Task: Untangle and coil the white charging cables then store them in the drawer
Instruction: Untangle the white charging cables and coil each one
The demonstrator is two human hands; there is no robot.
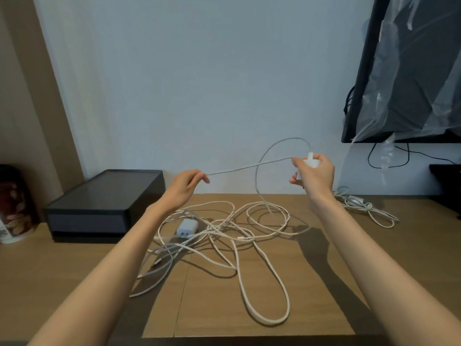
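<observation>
Arms [119, 270] reach out — left hand [185, 183] pinches a thin cable [249, 166], right hand [315, 171] grips its plug [309, 161]. Its tail drops into the tangle [224, 229] on the table [74, 270] — a hard pull could tighten knots.

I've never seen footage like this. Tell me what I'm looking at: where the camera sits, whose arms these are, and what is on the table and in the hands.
There is no machine here. This single picture comes from a camera worn on a person's head, looking forward and down, so the two bare arms are that person's own. The left hand pinches a thin white cable that runs across to the right hand, which grips a white charger plug. The cable loops above that hand and drops to the wooden table. On the table lies a tangle of white cables with a second white charger in it. A smaller cable bundle lies at the far right. A dark drawer box stands at the back left.
</observation>
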